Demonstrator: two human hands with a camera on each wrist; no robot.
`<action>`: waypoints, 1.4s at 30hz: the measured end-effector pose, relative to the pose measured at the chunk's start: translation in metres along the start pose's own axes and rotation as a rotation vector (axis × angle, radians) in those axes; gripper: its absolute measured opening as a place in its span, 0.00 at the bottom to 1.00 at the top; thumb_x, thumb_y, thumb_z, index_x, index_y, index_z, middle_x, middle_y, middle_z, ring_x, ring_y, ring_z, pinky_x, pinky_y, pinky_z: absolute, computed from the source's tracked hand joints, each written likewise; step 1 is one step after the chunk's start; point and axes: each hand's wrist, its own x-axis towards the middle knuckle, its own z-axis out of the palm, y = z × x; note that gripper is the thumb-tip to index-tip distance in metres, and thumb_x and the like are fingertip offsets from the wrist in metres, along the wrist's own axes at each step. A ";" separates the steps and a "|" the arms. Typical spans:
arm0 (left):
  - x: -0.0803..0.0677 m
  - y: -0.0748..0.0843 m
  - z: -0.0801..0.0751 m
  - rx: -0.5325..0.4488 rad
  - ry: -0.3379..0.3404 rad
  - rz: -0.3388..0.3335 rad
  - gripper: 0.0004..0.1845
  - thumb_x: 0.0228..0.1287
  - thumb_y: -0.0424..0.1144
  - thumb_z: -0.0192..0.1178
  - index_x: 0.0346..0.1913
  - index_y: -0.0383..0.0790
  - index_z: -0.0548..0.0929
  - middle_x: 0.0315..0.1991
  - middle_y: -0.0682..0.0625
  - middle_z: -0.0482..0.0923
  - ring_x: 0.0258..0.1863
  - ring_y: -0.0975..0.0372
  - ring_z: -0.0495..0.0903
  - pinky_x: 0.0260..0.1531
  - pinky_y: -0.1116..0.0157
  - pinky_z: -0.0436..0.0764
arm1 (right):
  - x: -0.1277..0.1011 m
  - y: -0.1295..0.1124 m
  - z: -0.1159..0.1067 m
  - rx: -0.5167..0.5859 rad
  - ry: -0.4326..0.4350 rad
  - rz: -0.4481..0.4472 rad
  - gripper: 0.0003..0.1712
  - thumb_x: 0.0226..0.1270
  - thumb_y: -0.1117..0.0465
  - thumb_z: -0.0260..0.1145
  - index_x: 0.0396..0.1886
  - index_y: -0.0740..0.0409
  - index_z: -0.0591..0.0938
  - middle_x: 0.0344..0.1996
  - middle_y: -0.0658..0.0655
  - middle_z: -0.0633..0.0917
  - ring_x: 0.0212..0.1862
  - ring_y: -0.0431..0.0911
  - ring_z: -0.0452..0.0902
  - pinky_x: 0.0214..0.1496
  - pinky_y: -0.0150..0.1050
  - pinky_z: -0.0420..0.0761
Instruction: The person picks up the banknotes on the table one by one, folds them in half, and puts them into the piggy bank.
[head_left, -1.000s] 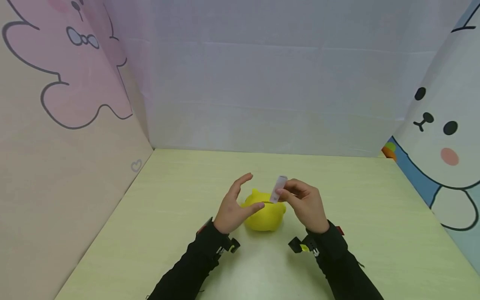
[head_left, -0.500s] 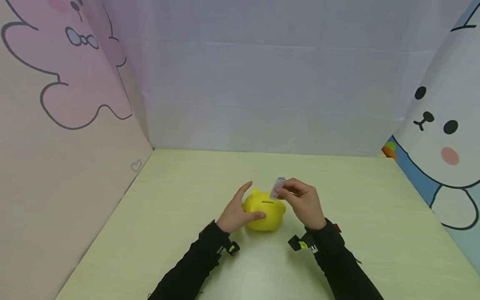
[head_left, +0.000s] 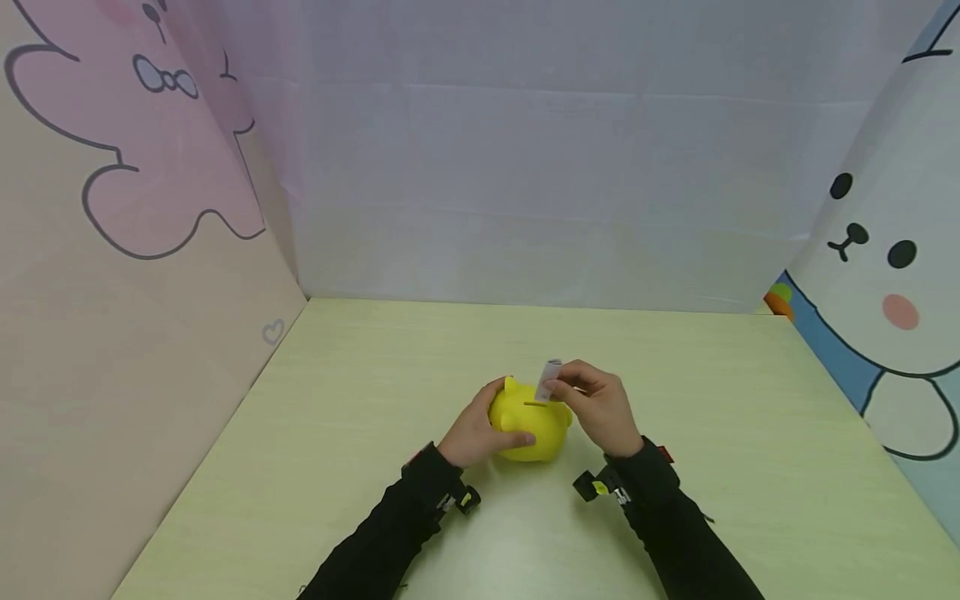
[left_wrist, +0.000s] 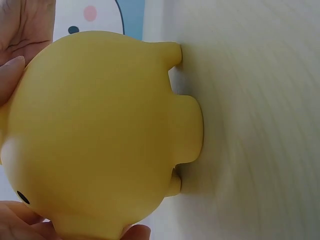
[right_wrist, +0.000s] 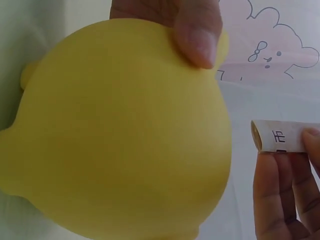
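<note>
A yellow piggy bank (head_left: 550, 427) stands upright on the table, its narrow coin slot (head_left: 535, 404) facing up. My left hand (head_left: 472, 431) holds its left side, thumb across the front and fingers round the far side. In the left wrist view the pig's round body (left_wrist: 95, 120) and stubby feet show. Between thumb and fingers my right hand (head_left: 600, 408) pinches a folded slip of printed paper (head_left: 547, 381), tilted just above the slot. The right wrist view shows the folded paper (right_wrist: 280, 136) apart from the pig, a dark printed character on it.
A pale wooden table (head_left: 405, 358) lies under the hands. Behind it hangs a white cloth (head_left: 525, 167). Printed cartoon sheets stand at both sides, a pink figure (head_left: 172, 158) left and a white one (head_left: 870, 275) right.
My left hand has come down from open fingers beside the piggy bank to a hold on it. My right hand has moved slightly left with the folded paper.
</note>
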 end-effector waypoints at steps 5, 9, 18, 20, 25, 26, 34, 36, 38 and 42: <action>0.000 -0.001 0.000 -0.004 -0.001 -0.001 0.51 0.55 0.47 0.73 0.75 0.39 0.54 0.63 0.43 0.68 0.51 0.56 0.73 0.55 0.57 0.75 | -0.001 0.004 0.002 -0.025 -0.017 -0.001 0.05 0.67 0.68 0.65 0.40 0.65 0.84 0.37 0.64 0.84 0.37 0.37 0.77 0.42 0.27 0.81; 0.000 -0.002 0.000 0.002 0.004 -0.002 0.51 0.54 0.48 0.73 0.75 0.39 0.54 0.64 0.43 0.68 0.51 0.55 0.73 0.55 0.57 0.75 | -0.001 0.006 0.003 -0.042 -0.028 0.002 0.05 0.67 0.68 0.64 0.40 0.64 0.85 0.37 0.64 0.84 0.37 0.37 0.77 0.41 0.27 0.81; 0.001 -0.003 0.001 0.013 0.006 -0.012 0.52 0.54 0.50 0.73 0.75 0.39 0.54 0.64 0.43 0.68 0.51 0.56 0.73 0.55 0.57 0.75 | -0.001 0.011 0.005 -0.044 -0.018 -0.002 0.06 0.67 0.68 0.64 0.40 0.64 0.85 0.37 0.64 0.84 0.37 0.37 0.77 0.41 0.27 0.80; 0.001 -0.004 0.001 0.014 0.005 -0.016 0.52 0.54 0.50 0.73 0.75 0.40 0.54 0.64 0.43 0.67 0.51 0.56 0.73 0.55 0.57 0.75 | -0.001 0.012 0.005 -0.040 -0.013 0.001 0.06 0.67 0.68 0.65 0.40 0.64 0.85 0.37 0.64 0.84 0.38 0.37 0.78 0.42 0.27 0.81; 0.002 -0.005 0.001 0.015 0.003 -0.013 0.52 0.55 0.50 0.73 0.76 0.40 0.54 0.65 0.43 0.67 0.52 0.56 0.73 0.55 0.57 0.75 | -0.001 0.012 0.007 -0.042 0.008 -0.004 0.06 0.67 0.68 0.65 0.39 0.65 0.85 0.37 0.64 0.84 0.39 0.36 0.78 0.44 0.26 0.81; 0.002 -0.005 0.001 0.015 0.003 -0.013 0.52 0.55 0.50 0.73 0.76 0.40 0.53 0.65 0.43 0.67 0.52 0.56 0.73 0.55 0.57 0.75 | -0.001 0.012 0.007 -0.044 0.012 -0.009 0.05 0.66 0.68 0.65 0.39 0.65 0.85 0.36 0.64 0.84 0.39 0.36 0.78 0.43 0.26 0.81; 0.002 -0.006 0.000 0.030 -0.001 -0.012 0.52 0.55 0.50 0.73 0.76 0.40 0.53 0.66 0.43 0.66 0.52 0.56 0.73 0.54 0.58 0.75 | 0.000 0.015 0.011 -0.057 0.043 -0.059 0.05 0.64 0.73 0.65 0.38 0.67 0.86 0.35 0.65 0.84 0.37 0.33 0.77 0.40 0.24 0.80; 0.002 -0.006 0.000 0.032 -0.001 -0.008 0.52 0.55 0.50 0.73 0.76 0.40 0.53 0.66 0.43 0.66 0.52 0.56 0.73 0.54 0.57 0.75 | 0.000 0.015 0.012 -0.061 0.048 -0.066 0.06 0.63 0.75 0.65 0.37 0.68 0.86 0.35 0.65 0.84 0.37 0.33 0.76 0.40 0.23 0.79; 0.002 -0.007 0.000 0.035 -0.001 -0.007 0.52 0.55 0.50 0.73 0.76 0.40 0.53 0.66 0.43 0.65 0.52 0.57 0.73 0.54 0.57 0.75 | 0.000 0.013 0.013 -0.071 0.054 -0.073 0.06 0.62 0.76 0.65 0.37 0.69 0.86 0.35 0.66 0.84 0.37 0.32 0.75 0.39 0.23 0.79; 0.002 -0.006 0.000 0.029 0.002 -0.018 0.52 0.55 0.50 0.72 0.76 0.40 0.53 0.66 0.43 0.65 0.51 0.56 0.73 0.54 0.58 0.75 | -0.002 -0.006 0.014 -0.104 0.061 -0.092 0.06 0.61 0.78 0.64 0.36 0.72 0.85 0.34 0.67 0.84 0.38 0.30 0.76 0.40 0.22 0.79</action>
